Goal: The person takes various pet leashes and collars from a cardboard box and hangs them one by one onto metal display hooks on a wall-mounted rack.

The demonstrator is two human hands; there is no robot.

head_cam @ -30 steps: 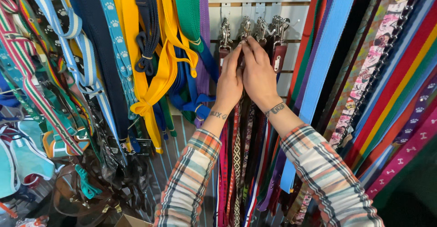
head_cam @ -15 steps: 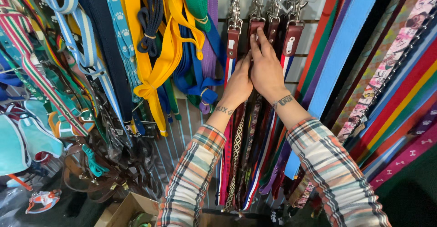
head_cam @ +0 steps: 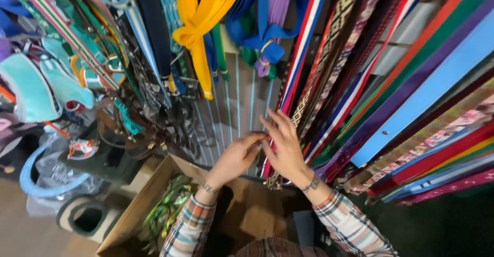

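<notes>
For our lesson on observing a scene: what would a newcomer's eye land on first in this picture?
Probably the wall of bright hanging straps, above all the yellow strap knotted at upper centre and the broad light-blue band slanting on the right. Next, the left hand and right hand meeting at the hanging striped straps, above an open cardboard box.
</notes>
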